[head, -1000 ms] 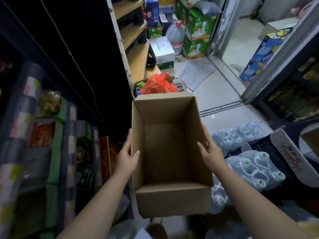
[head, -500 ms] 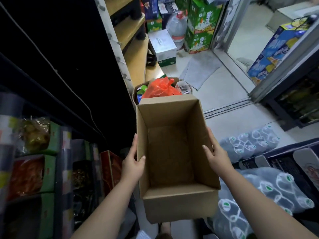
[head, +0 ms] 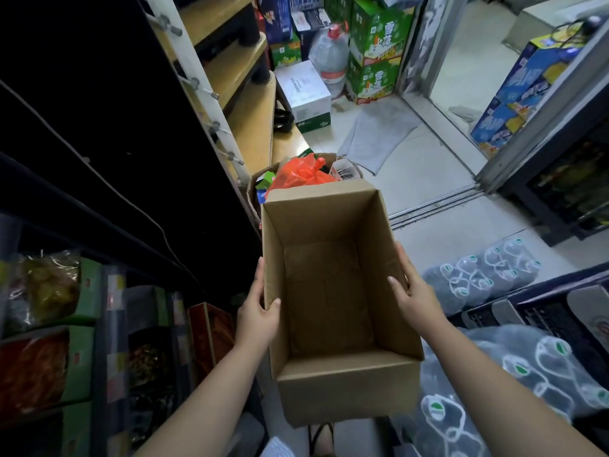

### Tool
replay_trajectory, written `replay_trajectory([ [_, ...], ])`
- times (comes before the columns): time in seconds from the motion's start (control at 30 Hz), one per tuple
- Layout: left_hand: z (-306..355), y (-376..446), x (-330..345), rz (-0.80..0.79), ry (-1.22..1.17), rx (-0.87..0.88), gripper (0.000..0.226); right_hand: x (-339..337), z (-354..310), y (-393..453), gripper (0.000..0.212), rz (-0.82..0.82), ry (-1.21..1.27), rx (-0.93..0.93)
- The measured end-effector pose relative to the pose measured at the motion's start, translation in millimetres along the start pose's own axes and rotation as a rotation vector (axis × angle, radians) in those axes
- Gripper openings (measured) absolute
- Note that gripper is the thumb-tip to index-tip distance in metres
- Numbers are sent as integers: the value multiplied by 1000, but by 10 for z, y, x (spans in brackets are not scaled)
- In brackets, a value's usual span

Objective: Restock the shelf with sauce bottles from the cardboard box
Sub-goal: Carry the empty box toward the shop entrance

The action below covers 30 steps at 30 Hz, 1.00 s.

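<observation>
An open brown cardboard box (head: 329,291) hangs in front of me above the floor, and nothing lies inside it. My left hand (head: 258,311) grips its left wall, thumb over the rim and inside. My right hand (head: 412,291) holds the right wall the same way. No sauce bottle is in view. A dark shelf unit (head: 99,143) rises on my left, with packaged goods (head: 43,324) on its lower levels.
A bin with an orange plastic bag (head: 301,171) stands just beyond the box. Shrink-wrapped packs of water bottles (head: 481,275) lie on the floor at my right. Wooden shelves (head: 253,120), green cartons (head: 375,54) and a large water jug (head: 329,54) stand farther back near a doorway.
Both hands keep the same grip on the box. The view has moved forward and slightly down the aisle, so the bin and far cartons appear closer.
</observation>
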<state>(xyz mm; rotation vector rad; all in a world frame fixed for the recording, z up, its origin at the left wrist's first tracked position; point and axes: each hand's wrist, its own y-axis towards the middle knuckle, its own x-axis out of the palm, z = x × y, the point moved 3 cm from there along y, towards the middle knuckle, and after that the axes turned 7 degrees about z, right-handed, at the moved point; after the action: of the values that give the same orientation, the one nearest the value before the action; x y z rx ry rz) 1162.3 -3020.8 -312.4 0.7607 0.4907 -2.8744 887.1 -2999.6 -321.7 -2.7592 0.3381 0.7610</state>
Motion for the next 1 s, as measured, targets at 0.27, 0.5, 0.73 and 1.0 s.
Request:
replay_trajectory([
  [0.27, -217, -55, 245, -7, -11, -81, 90, -22, 229, 115, 67, -65, -61, 22],
  [0.5, -403, -84, 250, 3, -52, -111, 92, 118, 278, 66, 68, -106, -92, 16],
  [0.73, -474, -113, 175, -9, -24, -135, 89, 230, 320, -22, 67, -91, -114, 51],
  [1.0, -399, -110, -16, -49, -20, -95, 78, 269, 210, -267, 66, -19, -62, 72],
])
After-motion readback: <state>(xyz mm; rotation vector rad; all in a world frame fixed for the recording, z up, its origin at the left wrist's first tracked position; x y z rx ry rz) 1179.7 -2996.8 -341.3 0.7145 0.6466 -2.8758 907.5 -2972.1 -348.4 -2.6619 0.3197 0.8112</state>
